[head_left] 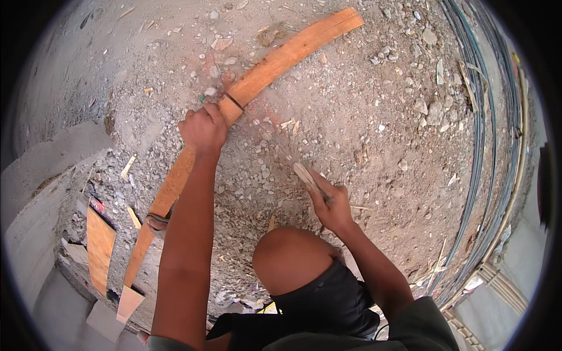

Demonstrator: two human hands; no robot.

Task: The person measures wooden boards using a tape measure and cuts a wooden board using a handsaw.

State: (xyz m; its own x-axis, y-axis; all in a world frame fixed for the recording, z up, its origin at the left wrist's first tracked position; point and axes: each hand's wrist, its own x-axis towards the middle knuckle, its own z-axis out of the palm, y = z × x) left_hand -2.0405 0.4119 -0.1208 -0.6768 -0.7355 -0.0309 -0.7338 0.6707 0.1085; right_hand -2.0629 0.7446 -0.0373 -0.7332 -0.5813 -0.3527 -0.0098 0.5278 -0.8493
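A long orange-brown wooden plank [293,51] lies slantwise on the gravelly ground, from the upper middle down to the lower left. My left hand [204,130] is closed around it and presses it down, just below a dark line across the wood. In my right hand [331,205], the fingers wrap the pale handle [302,172] of a handsaw. Its thin blade, seen nearly edge-on, runs up and left toward that dark line. A foot [157,224] rests on the plank's lower part, partly hidden by my left forearm.
My bent knee [293,257] is at the lower middle. Beside the plank's lower end are a flat board [100,248] and a paler wood piece [129,302]. Dark cables [481,134] run down the right side. Stones and wood chips litter the ground; a concrete ledge [55,149] stands left.
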